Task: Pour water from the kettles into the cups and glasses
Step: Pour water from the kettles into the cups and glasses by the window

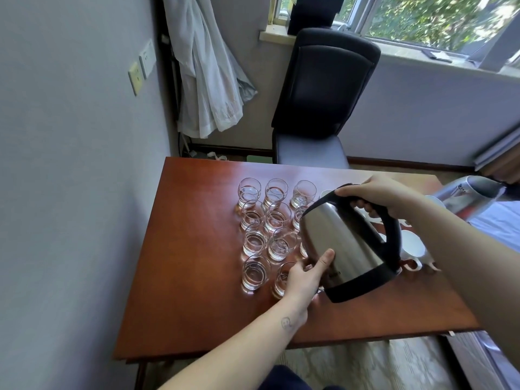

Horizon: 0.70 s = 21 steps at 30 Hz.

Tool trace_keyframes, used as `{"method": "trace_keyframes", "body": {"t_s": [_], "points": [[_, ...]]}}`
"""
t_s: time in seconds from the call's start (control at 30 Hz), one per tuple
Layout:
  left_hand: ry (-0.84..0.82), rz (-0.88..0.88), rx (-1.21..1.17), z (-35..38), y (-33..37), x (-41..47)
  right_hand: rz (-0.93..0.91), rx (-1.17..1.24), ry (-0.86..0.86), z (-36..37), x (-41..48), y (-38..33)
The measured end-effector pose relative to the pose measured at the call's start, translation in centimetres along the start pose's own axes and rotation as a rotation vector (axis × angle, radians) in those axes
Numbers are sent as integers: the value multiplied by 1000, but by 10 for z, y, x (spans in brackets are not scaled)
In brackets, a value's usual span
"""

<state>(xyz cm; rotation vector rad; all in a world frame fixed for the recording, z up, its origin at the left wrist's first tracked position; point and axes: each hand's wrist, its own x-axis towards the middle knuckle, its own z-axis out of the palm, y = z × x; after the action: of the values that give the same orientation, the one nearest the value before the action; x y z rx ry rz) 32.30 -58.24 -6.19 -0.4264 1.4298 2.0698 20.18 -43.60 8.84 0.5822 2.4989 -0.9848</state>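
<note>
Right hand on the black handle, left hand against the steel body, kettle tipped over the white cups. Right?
Not quite: the head view shows the kettle tipped over the glasses, not the white cups, which sit beyond it on the right. The rest holds: the right hand grips the black handle, and the left hand rests against its steel body.

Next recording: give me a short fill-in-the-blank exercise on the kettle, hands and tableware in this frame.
1. The right hand grips the kettle by its black ___.
2. The kettle tilts over the clear ___, not the white cups.
3. The ___ touches the kettle's steel side.
4. Beyond the table stands a black ___.
Missing: handle; glasses; left hand; chair.
</note>
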Motion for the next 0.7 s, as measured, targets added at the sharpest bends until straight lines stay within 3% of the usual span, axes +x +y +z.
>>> {"method": "trace_keyframes", "body": {"t_s": [0.33,0.7], "points": [[38,11,62,3,-1,2,6,54,-7,-1,5,11],[47,74,90,3,-4,13,-4,350,-78,-6,13,55]]}}
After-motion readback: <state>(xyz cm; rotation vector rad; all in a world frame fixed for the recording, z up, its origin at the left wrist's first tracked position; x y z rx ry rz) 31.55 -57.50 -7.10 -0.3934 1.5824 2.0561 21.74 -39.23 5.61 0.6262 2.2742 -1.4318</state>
